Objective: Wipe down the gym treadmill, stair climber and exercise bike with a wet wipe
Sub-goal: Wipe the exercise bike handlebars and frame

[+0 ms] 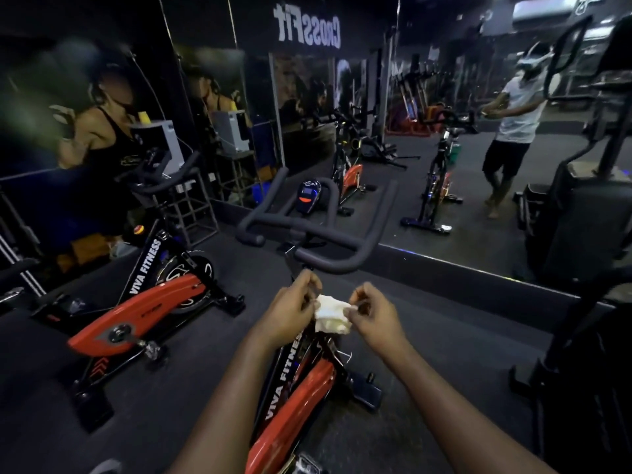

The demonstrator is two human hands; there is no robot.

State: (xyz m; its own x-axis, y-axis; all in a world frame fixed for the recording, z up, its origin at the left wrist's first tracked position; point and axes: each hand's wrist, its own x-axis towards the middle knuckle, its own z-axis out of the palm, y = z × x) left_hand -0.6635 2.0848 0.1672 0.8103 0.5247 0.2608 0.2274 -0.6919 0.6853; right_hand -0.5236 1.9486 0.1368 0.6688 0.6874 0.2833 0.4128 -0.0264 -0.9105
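Wet wipe pinched between our left hand and right hand; we should unfold it flat before wiping the handlebar at twelve o'clock.

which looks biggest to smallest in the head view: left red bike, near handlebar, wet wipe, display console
1. left red bike
2. near handlebar
3. wet wipe and display console: these look about alike. The wipe looks slightly larger but is nearer the camera, so I won't rank them.
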